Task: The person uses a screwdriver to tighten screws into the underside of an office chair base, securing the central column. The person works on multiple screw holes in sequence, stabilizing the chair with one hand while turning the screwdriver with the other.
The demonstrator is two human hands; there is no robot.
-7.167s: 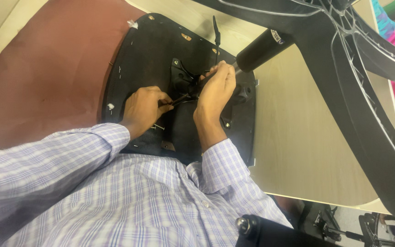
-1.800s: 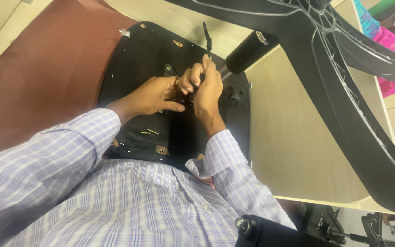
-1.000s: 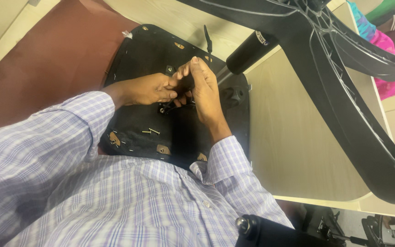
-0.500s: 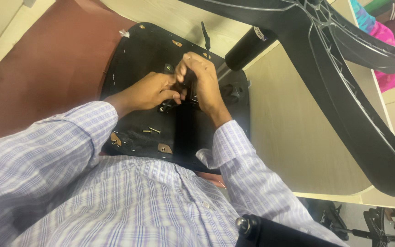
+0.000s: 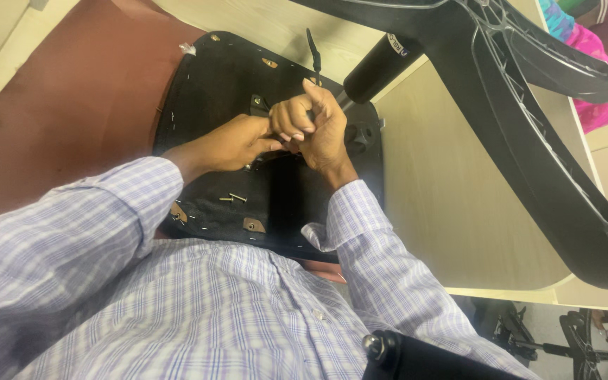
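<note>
Black fabric seat underside (image 5: 212, 91), both hands (image 5: 276, 137) curled on its metal mechanism.

At the earliest picture the left hand (image 5: 230, 144) lies low on the black seat underside (image 5: 205, 84), toward its near edge, apart from the right hand (image 5: 314, 127). Now it sits further up, at the middle of the seat underside, its fingertips pressed against the right hand. The right hand, earlier stretched flat with fingers reaching toward the gas cylinder (image 5: 378, 67), is now curled into a loose fist with the thumb raised. Both hands have drawn together over the metal mechanism at the seat's centre. The two loose screws (image 5: 232, 198) near the seat's near edge, once hidden by the left hand, now show.
</note>
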